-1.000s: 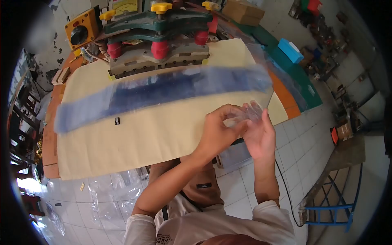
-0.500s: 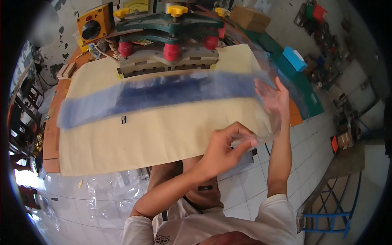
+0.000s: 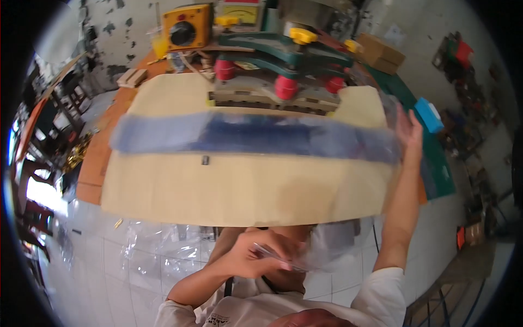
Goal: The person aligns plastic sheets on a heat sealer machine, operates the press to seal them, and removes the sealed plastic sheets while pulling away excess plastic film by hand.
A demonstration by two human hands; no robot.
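Note:
My left hand (image 3: 261,252) is closed on a clear plastic sheet (image 3: 327,248) low in front of my lap, below the edge of the tan sheet (image 3: 239,191). The plastic stretches from it to the right, blurred. At the right end of a long blue strip in clear plastic (image 3: 256,133), my right hand (image 3: 409,131) has its fingers spread, at the right side of the tan sheet. Whether it touches the plastic there is hard to tell. The strip lies across the tan sheet, in front of a green clamp press (image 3: 289,54) with yellow knobs.
A yellow box with a black dial (image 3: 188,27) stands at the back left, near small wooden blocks (image 3: 132,78). At the back right are a cardboard box (image 3: 380,53) and a blue box (image 3: 429,115). Crumpled clear plastic (image 3: 169,248) lies on the tiled floor.
My left hand has come down and left towards my lap, pulling plastic along. My right hand has moved up and outward to the right. The view has turned, shifting the table.

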